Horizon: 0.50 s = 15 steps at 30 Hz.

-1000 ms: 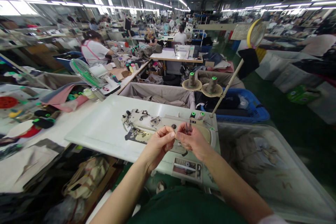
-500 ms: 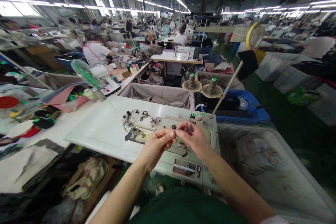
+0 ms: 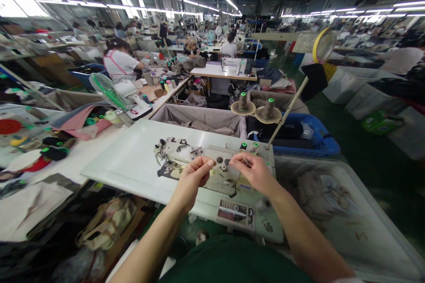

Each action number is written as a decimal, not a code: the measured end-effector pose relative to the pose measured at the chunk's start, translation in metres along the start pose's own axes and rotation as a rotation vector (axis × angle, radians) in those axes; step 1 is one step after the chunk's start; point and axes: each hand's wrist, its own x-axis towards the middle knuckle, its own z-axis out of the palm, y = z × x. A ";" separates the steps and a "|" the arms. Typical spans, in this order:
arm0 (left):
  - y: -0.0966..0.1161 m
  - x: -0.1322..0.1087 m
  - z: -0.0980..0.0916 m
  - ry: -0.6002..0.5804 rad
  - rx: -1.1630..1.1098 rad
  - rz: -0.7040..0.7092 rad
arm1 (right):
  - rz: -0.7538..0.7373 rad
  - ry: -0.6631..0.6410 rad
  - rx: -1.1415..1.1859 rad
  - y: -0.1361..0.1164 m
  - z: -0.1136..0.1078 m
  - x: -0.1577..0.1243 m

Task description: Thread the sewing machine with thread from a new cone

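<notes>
My left hand (image 3: 195,176) is raised over the sewing machine (image 3: 207,152), thumb and forefinger pinched together. What lies between those fingertips is too small to make out. My right hand (image 3: 253,171) hovers over the machine's right end, its fingers curled in a pinch. A pair of thread snips is tucked in that hand, mostly covered by the fingers; the pointed blades showed in the earlier view. A gap separates the two hands. The machine lies low on the pale table (image 3: 122,159), with a small parts tray (image 3: 236,216) near its front edge.
Two thread cones (image 3: 243,102) stand on a stand behind the machine. A green fan (image 3: 111,93) is at the left. A fabric-lined bin (image 3: 199,112) and a blue basket (image 3: 327,139) are beyond the table. A large plastic bin (image 3: 361,212) stands at right. Co-workers sit farther back.
My hands were together at the fingertips and have moved apart, the left one leftward, the right one rightward. The snips' blades have turned mostly out of sight.
</notes>
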 end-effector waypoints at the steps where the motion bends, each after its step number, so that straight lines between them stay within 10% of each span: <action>1: 0.001 0.000 -0.002 0.017 0.025 0.012 | -0.004 0.078 -0.005 0.001 -0.006 0.000; 6: 0.000 -0.001 -0.003 0.028 0.088 0.039 | -0.066 0.356 -0.082 -0.003 -0.022 0.001; 15: 0.039 0.008 -0.011 -0.038 0.405 0.128 | -0.122 0.368 -0.104 -0.013 -0.027 0.003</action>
